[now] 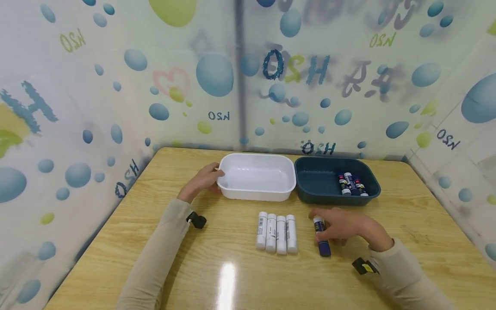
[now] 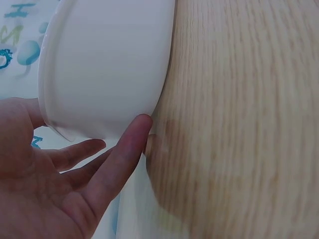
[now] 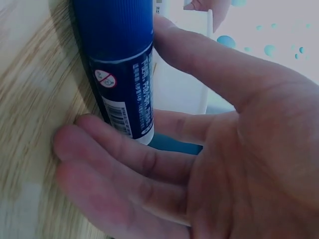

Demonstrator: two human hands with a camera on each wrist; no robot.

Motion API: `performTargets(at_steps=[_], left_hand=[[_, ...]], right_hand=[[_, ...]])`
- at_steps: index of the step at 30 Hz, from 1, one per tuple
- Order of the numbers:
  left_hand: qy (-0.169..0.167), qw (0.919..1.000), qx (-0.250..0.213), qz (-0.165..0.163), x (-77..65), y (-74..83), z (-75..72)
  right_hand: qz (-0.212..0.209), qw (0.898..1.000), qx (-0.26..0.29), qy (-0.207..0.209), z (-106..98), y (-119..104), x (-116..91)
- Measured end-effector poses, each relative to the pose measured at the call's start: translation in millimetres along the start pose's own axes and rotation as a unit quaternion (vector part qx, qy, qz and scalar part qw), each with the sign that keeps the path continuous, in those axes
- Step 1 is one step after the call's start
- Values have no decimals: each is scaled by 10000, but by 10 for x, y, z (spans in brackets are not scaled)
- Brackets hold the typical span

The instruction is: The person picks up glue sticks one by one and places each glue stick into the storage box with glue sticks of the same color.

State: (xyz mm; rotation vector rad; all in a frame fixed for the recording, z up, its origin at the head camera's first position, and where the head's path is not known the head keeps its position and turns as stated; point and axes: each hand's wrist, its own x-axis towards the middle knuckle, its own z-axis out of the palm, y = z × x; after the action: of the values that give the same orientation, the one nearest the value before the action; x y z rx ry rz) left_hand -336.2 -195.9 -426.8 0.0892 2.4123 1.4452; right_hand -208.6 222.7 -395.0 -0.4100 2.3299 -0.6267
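My left hand (image 1: 203,178) is at the left end of a white plastic bin (image 1: 255,196), thumb over the rim and fingers along the outer wall. In the left wrist view a fingertip (image 2: 143,122) meets the wall low down, near the table. My right hand (image 1: 342,224) holds a dark blue glue stick (image 1: 323,247) lying on the table, thumb by its ribbed blue cap (image 3: 114,30) and forefinger near its white end. The other fingers extend past the stick. Several white glue sticks (image 1: 281,234) lie side by side left of this hand.
A dark teal bin (image 1: 315,199) stands against the white bin's right side. Several small blue-and-white glue sticks (image 1: 350,183) lie in its right part. Behind the wooden table (image 1: 174,275) hangs a patterned curtain (image 1: 186,133).
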Motion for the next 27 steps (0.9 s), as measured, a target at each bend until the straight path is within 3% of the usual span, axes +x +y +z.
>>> performTargets(at_steps=[27], left_hand=[[26,10000,66,7,-9,11,10]], right_hand=[[373,9992,112,-29,-17,31,9]])
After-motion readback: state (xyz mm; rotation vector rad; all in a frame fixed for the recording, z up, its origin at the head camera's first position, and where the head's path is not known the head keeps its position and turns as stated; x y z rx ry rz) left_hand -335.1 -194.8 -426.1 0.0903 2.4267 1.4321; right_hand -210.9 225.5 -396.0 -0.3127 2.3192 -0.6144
